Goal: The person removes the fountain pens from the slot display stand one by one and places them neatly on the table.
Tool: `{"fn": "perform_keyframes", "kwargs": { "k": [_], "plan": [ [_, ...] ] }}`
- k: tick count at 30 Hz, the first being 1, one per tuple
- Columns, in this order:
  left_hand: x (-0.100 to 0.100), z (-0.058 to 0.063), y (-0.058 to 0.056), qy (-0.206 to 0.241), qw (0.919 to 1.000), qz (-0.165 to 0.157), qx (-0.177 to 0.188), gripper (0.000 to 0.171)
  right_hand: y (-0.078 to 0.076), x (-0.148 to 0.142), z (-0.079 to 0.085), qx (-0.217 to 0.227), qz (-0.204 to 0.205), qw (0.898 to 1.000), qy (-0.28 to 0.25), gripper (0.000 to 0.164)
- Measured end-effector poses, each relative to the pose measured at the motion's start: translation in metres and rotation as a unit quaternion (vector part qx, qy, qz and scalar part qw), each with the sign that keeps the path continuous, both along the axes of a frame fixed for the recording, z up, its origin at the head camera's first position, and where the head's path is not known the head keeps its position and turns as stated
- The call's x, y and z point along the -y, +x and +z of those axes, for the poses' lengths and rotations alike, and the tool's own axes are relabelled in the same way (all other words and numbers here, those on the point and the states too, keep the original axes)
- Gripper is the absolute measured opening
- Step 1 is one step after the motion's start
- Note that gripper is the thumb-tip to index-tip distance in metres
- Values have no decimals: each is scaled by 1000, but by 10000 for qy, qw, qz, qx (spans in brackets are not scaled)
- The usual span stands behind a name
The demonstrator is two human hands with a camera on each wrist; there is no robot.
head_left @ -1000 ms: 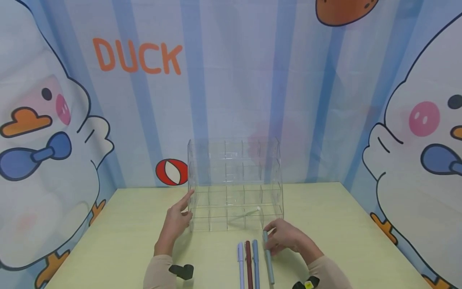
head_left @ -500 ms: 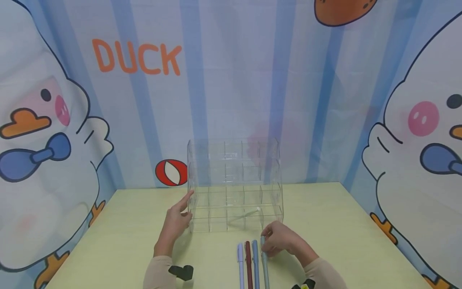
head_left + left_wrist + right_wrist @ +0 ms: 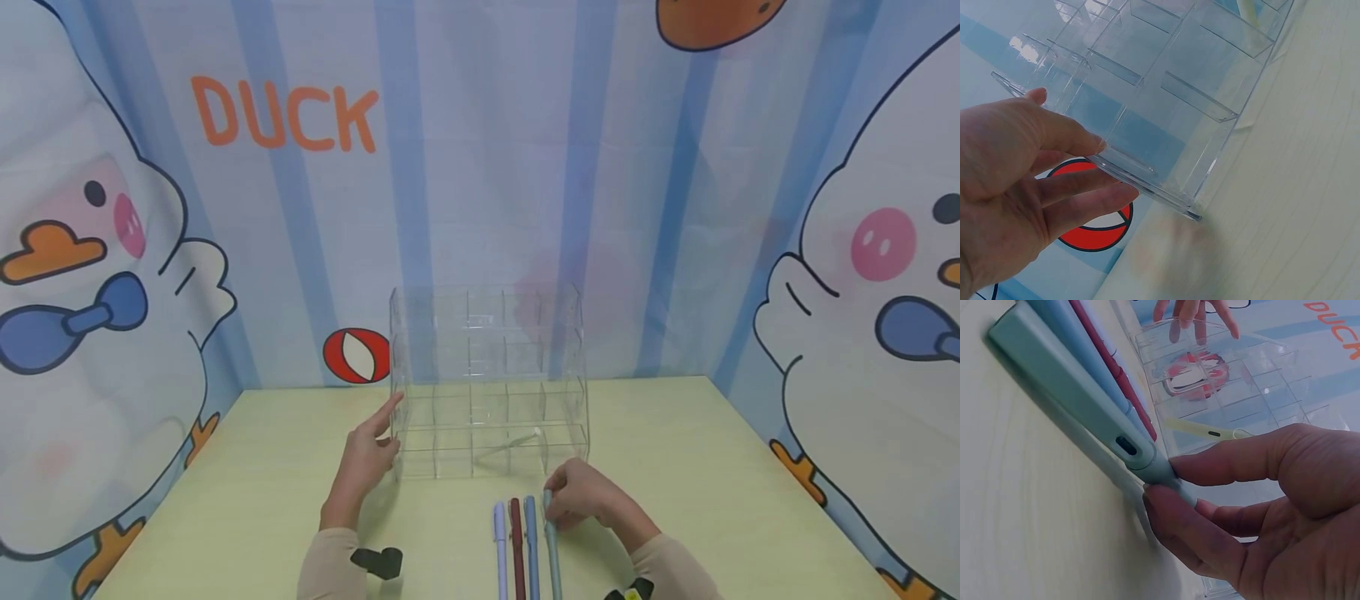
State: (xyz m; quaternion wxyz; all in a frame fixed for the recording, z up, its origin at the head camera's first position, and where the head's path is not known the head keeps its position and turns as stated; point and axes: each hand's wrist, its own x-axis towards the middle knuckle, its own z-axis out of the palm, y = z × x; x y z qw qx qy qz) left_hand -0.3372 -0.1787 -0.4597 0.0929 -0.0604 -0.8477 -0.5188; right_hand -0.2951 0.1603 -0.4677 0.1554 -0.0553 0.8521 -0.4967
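Observation:
A clear acrylic rack (image 3: 489,427) with rows of small compartments stands upright in the middle of the table. My left hand (image 3: 365,458) grips its left side panel; the left wrist view has the thumb on one face of the panel and fingers on the other. In front of the rack's right end, my right hand (image 3: 587,493) pinches a grey-green pen (image 3: 1066,387) near one end, between thumb and fingers. The pen lies low over the table, alongside a blue pen (image 3: 532,546). A pale yellow pen (image 3: 1197,429) slants inside the rack's bottom row.
Left of the blue pen, a dark red pen (image 3: 517,550) and a lilac pen (image 3: 501,550) lie side by side on the pale table (image 3: 262,483). A duck-print curtain (image 3: 487,167) hangs close behind the rack.
My right hand has shifted slightly left with the grey-green pen, which now lies closer to the blue pen and more in line with the row. My left hand has stayed on the rack.

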Motion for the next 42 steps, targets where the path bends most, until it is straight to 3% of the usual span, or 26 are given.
{"fn": "perform_keyframes", "kwargs": {
  "k": [20,42],
  "plan": [
    [0,1,0,-23,10000,2,-44,78,1,6,-7,-341,-164,9965,742,16],
    [0,2,3,37,10000,0,14,77,2,7,-7,-486,-31,9977,461,23]
  ]
}}
